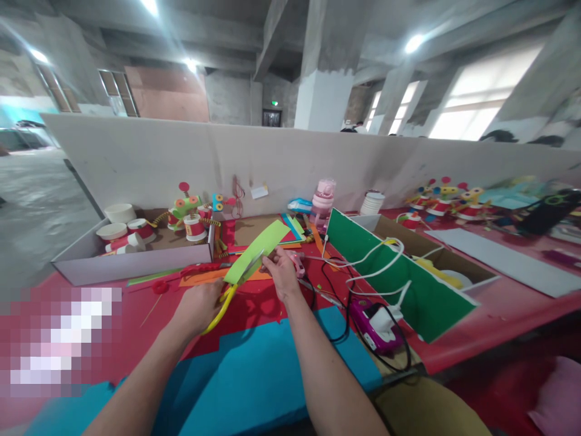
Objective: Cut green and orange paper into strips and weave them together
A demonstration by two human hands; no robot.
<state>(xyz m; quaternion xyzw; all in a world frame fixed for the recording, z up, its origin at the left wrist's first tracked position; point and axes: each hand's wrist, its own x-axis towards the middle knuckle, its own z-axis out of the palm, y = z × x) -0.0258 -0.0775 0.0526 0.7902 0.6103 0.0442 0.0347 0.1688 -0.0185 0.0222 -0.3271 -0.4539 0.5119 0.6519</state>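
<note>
Lime-green rectangular paper strip [258, 249] is held up above the red-covered worktop [149, 321], slanting from its lower end near the left hand [200, 306] to its upper end beyond the right hand [282, 272]; the left hand is closed around the yellow-looped handles of a pair of metal-bladed scissors [230, 301], whose blades lie along the strip (whether they have cut into it, I cannot tell); the right hand pinches the strip's lower right edge between thumb and fingers; below the forearms, large flat blue sheets [231, 369] cover the near part of the worktop; a flat orange paper piece [200, 277] lies behind the left hand; on the right stands a long open cardboard box with a dark green side [385, 272], a white looping cable [381, 292] hanging against it; a purple plastic power block [370, 339] sits just in front, with a white plug-like adapter [384, 318] on it; on the left, a shallow white-walled cardboard tray [136, 266] holds several white paper cups [112, 232]; a green-headed figure with a red cup body [195, 228] stands at its right end; a translucent pink bottle [323, 201] stands near the pale partition [267, 151] behind.
</note>
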